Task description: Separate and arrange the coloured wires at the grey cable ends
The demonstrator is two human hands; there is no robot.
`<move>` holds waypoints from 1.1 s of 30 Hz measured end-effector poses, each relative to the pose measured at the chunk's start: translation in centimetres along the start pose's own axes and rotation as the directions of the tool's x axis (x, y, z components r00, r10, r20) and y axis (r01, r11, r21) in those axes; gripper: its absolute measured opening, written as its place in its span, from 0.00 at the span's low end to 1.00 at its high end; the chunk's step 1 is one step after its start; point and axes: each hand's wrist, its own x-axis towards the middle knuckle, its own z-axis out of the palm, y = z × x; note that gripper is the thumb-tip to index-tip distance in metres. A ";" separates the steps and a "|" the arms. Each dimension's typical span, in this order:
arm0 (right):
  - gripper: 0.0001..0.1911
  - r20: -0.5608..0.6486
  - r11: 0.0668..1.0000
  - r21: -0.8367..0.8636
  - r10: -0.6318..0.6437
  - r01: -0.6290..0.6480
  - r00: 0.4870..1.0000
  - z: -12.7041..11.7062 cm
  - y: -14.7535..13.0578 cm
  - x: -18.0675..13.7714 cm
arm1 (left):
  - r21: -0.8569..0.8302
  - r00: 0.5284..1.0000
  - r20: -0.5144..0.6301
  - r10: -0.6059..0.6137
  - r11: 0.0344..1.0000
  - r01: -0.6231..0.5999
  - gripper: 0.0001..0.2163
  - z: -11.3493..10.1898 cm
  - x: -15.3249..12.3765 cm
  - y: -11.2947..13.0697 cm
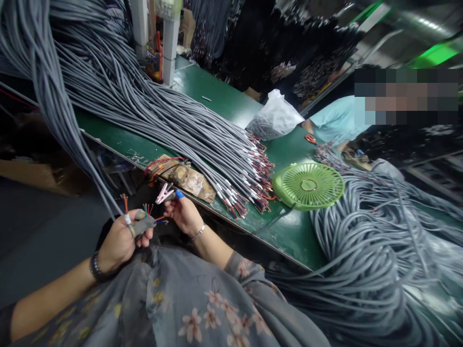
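Observation:
My left hand (121,238) is closed around the ends of grey cables (108,197), whose stripped coloured wires (146,209) fan out above my fingers. A grey cover sits on my thumb. My right hand (184,212) grips a small pink-jawed cutter (165,193) with a blue handle tip, its jaws pointing left toward the coloured wires. Both hands hover over my lap, just in front of the green table's edge (231,224).
A large bundle of grey cables (173,120) with stripped ends lies across the green table. A green fan (307,185) lies flat at right, beside coiled grey cable (361,250). A plastic bag (275,118) and another person's sleeve (333,123) are beyond.

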 end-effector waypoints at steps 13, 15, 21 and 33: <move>0.38 0.084 0.940 -0.197 -0.267 0.279 0.960 0.7 1.5 2.1 | -0.107 0.997 0.027 -0.076 0.991 0.078 0.18 0.8 1.6 1.3; 0.36 0.131 0.987 -0.082 -0.128 0.139 0.983 1.0 1.4 2.1 | -0.099 0.995 0.040 -0.089 0.991 0.092 0.18 0.8 1.8 1.1; 0.29 0.058 0.995 0.097 -0.043 0.037 0.997 1.8 0.9 2.1 | -0.070 0.993 0.026 -0.115 0.991 0.116 0.15 1.2 2.0 0.9; 0.41 0.336 0.999 -0.021 0.044 -0.039 0.941 -0.8 1.5 0.4 | -0.091 0.997 -0.078 -0.028 0.996 0.021 0.14 0.2 0.6 0.3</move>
